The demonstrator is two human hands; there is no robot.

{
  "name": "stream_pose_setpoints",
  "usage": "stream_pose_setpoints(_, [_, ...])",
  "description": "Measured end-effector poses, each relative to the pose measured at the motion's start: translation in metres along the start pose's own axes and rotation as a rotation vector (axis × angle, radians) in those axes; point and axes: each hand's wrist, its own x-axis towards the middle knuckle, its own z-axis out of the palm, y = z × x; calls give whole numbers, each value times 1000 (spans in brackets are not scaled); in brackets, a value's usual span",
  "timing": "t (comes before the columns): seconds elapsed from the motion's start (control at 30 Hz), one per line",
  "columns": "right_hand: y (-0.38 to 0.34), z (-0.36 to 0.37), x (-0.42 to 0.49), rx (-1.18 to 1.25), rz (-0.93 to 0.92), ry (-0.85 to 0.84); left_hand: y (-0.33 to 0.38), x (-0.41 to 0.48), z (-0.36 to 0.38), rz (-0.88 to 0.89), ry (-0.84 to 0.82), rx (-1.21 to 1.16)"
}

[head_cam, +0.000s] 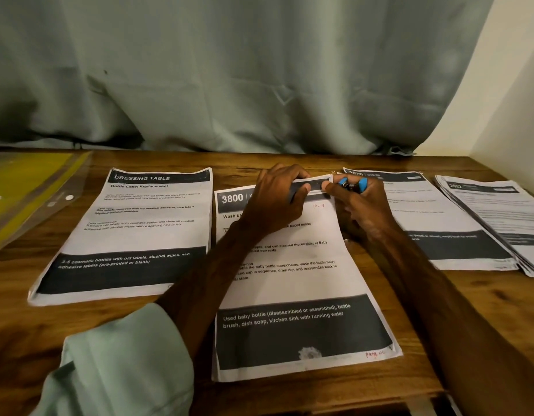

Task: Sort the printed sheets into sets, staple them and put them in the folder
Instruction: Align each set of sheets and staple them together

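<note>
While left hand (277,202) pinched top edge of 3800 sheet set (289,280), right hand (358,205) gripped blue stapler (343,182) touching same edge, just right of pinch. Dressing-table set (133,229) lay left of grip, two other stacks (445,223) right, yellow folder (25,187) way off left.
</note>
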Motion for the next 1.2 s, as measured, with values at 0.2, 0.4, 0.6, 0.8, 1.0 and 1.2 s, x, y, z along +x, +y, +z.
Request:
stream_pose_setpoints(0.2, [-5,-1,-1,44,73,37,4,0,-2,-20,33,-11])
stream_pose_setpoints(0.4, [2,-10,7,248,160,-64,5,1,-1,-12,52,41])
stream_pose_setpoints(0.6, [7,-13,10,413,217,-174,3,0,-1,-1,70,73])
stream_pose_setpoints(0.8, [8,-13,11,432,237,-182,2,-1,0,11,69,72])
stream_pose_setpoints(1.0, [7,-13,9,410,197,-195,4,-1,-2,9,58,61])
stream_pose_setpoints(1.2, [7,-12,9,374,157,-90,3,-1,-4,16,47,70])
